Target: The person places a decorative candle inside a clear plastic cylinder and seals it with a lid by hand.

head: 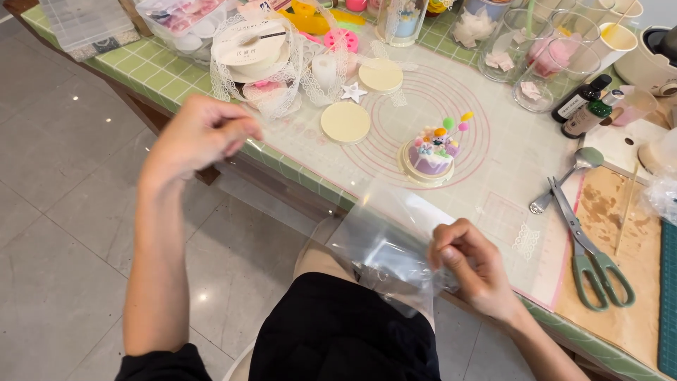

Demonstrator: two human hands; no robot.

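A clear plastic bag (384, 250) was held low in front of the worktop (493, 162), over the person's lap and just below the near edge. Its lower right part was pinched between the thumb and fingers of the right hand (469, 264), whose grip was pressed together on the film. The left hand (197, 134) was raised well apart from the bag, off the worktop's left edge; its fingers were curled in and its fingertips brought together, though whether the bag's thin film reached into that grip could not be told.

Beyond the bag, a small decorated cake (431, 152) in lilac with coloured balls on top was seen standing on a round cream base, set on a white mat marked with pink circles (486, 113). A round cream disc (345, 122) lay just to the left of the cake, and a second one (381, 75) farther back. A white star (353, 92) lay between them. A spool of white lace ribbon (254, 49) stood at the back left. To the right, green-handled scissors (589, 250) and a metal spoon (568, 178) rested near each other beside a stained brown sheet (613, 212). Two dark small bottles (585, 106) stood behind them.
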